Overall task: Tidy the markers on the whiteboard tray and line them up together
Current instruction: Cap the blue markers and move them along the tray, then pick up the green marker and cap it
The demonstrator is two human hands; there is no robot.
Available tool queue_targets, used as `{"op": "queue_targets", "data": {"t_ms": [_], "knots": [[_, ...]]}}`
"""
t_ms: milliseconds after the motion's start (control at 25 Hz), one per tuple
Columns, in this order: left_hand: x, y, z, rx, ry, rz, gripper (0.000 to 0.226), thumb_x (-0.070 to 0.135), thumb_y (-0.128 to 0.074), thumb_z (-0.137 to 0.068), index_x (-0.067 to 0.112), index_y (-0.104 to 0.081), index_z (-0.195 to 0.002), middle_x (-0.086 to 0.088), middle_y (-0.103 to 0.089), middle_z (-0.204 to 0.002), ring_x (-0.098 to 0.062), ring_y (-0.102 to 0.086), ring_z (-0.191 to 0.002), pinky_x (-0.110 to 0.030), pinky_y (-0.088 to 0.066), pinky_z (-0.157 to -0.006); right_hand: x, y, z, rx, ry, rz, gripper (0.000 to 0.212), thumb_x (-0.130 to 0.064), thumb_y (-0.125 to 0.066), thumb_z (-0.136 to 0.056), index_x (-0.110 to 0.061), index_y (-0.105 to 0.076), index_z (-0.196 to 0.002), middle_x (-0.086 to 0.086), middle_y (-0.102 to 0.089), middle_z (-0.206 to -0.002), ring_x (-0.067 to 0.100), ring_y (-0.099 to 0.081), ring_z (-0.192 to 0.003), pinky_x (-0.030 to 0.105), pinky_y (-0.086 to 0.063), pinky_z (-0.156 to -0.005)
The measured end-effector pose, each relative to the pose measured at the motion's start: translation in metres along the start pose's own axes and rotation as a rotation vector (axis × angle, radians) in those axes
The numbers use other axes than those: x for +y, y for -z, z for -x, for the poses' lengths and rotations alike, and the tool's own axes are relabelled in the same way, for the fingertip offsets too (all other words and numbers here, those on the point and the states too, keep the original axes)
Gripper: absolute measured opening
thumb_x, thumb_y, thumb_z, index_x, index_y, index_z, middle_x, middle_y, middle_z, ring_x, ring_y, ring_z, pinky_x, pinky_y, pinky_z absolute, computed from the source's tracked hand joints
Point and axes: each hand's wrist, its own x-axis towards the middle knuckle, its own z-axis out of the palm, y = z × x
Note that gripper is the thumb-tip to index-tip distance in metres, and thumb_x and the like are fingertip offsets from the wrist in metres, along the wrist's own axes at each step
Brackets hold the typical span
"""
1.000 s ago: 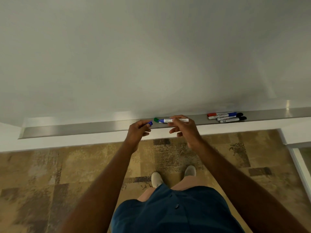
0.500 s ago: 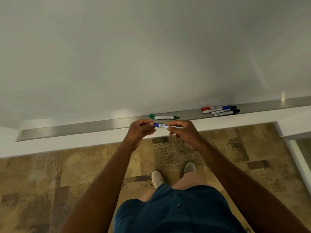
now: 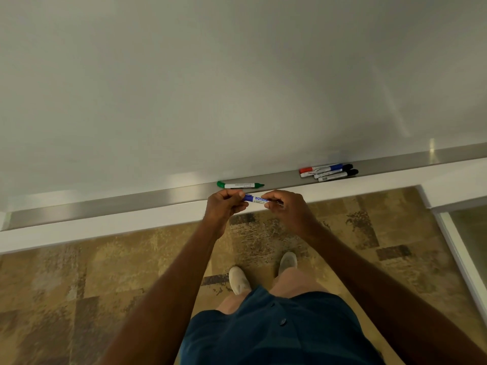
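Observation:
Both hands hold one blue marker [image 3: 255, 198] level, just in front of the metal whiteboard tray [image 3: 110, 209]. My left hand [image 3: 224, 205] pinches its left end, where the cap is hidden under the fingers. My right hand [image 3: 284, 206] grips the right end of the barrel. A green marker [image 3: 240, 185] lies alone on the tray right behind my hands. Further right on the tray sits a bunch of several markers [image 3: 328, 173] with red, blue and black caps, close together and slightly askew.
The blank whiteboard [image 3: 237, 83] fills the upper view. A white ledge [image 3: 92, 230] runs below the tray. Patterned carpet [image 3: 79, 285] and my shoes [image 3: 238, 279] are beneath. A white frame [image 3: 458, 248] stands at the right.
A second ago my left hand held the blue cap apart from the marker in my right. The hands came together off the tray, and the green marker now lies uncovered behind them.

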Motion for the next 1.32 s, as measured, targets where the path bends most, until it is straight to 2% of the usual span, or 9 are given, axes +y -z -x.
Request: {"op": "queue_targets", "data": {"t_ms": [120, 200, 280, 360, 480, 640, 880, 1120, 1320], "knots": [[-0.003, -0.020, -0.011, 0.044, -0.037, -0.200, 0.013, 0.015, -0.067, -0.093, 0.006, -0.071, -0.101, -0.014, -0.075, -0.097, -0.027, -0.071, -0.085, -0.031, -0.059, -0.076, 0.025, 0.017, -0.012, -0.078, 0.036, 0.086, 0.027, -0.020, -0.061, -0.100, -0.017, -0.066, -0.127, 0.004, -0.068, -0.123, 0.012, -0.061, -0.106, 0.011, -0.045, -0.079], [-0.004, -0.029, -0.021, 0.124, -0.159, -0.520, 0.015, 0.019, -0.064, -0.096, 0.009, -0.073, -0.103, -0.004, -0.074, -0.097, -0.019, -0.068, -0.084, -0.023, -0.054, -0.073, 0.047, 0.038, -0.025, -0.060, 0.105, 0.210, 0.024, -0.016, -0.060, -0.099, -0.015, -0.065, -0.123, 0.003, -0.062, -0.123, 0.013, -0.056, -0.111, 0.014, -0.041, -0.084], [-0.004, -0.029, -0.031, 0.204, -0.345, -0.873, 0.017, 0.017, -0.064, -0.095, 0.011, -0.073, -0.108, -0.001, -0.072, -0.103, -0.015, -0.065, -0.088, -0.020, -0.050, -0.076, 0.079, 0.066, -0.038, 0.064, 0.133, 0.359, 0.024, -0.012, -0.061, -0.098, -0.013, -0.064, -0.121, 0.007, -0.058, -0.126, 0.019, -0.053, -0.117, 0.021, -0.039, -0.091], [-0.006, -0.024, -0.043, 0.238, -0.497, -1.156, 0.023, 0.008, -0.065, -0.092, 0.010, -0.072, -0.113, -0.007, -0.072, -0.110, -0.024, -0.064, -0.100, -0.032, -0.053, -0.085, 0.112, 0.096, -0.049, 0.224, 0.068, 0.470, 0.024, -0.011, -0.061, -0.097, -0.011, -0.065, -0.121, 0.013, -0.061, -0.126, 0.029, -0.055, -0.118, 0.030, -0.044, -0.094], [-0.011, -0.022, -0.060, 0.221, -0.582, -1.460, 0.028, 0.002, -0.067, -0.086, 0.008, -0.072, -0.113, -0.013, -0.071, -0.111, -0.033, -0.064, -0.096, -0.042, -0.056, -0.079, 0.147, 0.130, -0.055, 0.329, -0.044, 0.591, 0.024, -0.013, -0.065, -0.096, -0.010, -0.067, -0.119, 0.015, -0.067, -0.122, 0.035, -0.058, -0.114, 0.045, -0.049, -0.095], [-0.015, -0.031, -0.071, 0.201, -0.570, -1.562, 0.027, 0.000, -0.068, -0.083, 0.007, -0.072, -0.109, -0.014, -0.072, -0.107, -0.033, -0.064, -0.091, -0.044, -0.058, -0.072, 0.167, 0.147, -0.062, 0.303, -0.039, 0.624, 0.022, -0.019, -0.065, -0.096, -0.013, -0.069, -0.116, 0.012, -0.070, -0.120, 0.034, -0.060, -0.114, 0.047, -0.049, -0.098], [-0.016, -0.039, -0.079, 0.201, -0.509, -1.626, 0.022, 0.002, -0.069, -0.082, 0.010, -0.075, -0.102, -0.012, -0.070, -0.099, -0.031, -0.062, -0.089, -0.041, -0.054, -0.067, 0.173, 0.151, -0.071, 0.313, 0.028, 0.609, 0.020, -0.012, -0.061, -0.097, -0.010, -0.070, -0.114, 0.013, -0.069, -0.118, 0.034, -0.057, -0.114, 0.045, -0.048, -0.096], [-0.014, -0.042, -0.078, 0.225, -0.508, -1.657, 0.015, 0.006, -0.069, -0.082, 0.011, -0.074, -0.096, -0.011, -0.070, -0.096, -0.031, -0.062, -0.091, -0.042, -0.052, -0.070, 0.180, 0.149, -0.078, 0.313, 0.006, 0.577, 0.020, -0.014, -0.061, -0.097, -0.012, -0.064, -0.116, 0.011, -0.067, -0.118, 0.030, -0.056, -0.114, 0.041, -0.049, -0.094], [-0.013, -0.035, -0.071, 0.273, -0.532, -1.651, 0.022, 0.006, -0.070, -0.082, 0.014, -0.072, -0.102, -0.007, -0.072, -0.101, -0.030, -0.062, -0.094, -0.042, -0.047, -0.076, 0.154, 0.128, -0.076, 0.401, 0.062, 0.493, 0.017, -0.015, -0.064, -0.093, -0.013, -0.062, -0.110, 0.009, -0.063, -0.116, 0.027, -0.054, -0.109, 0.038, -0.053, -0.090]]}}
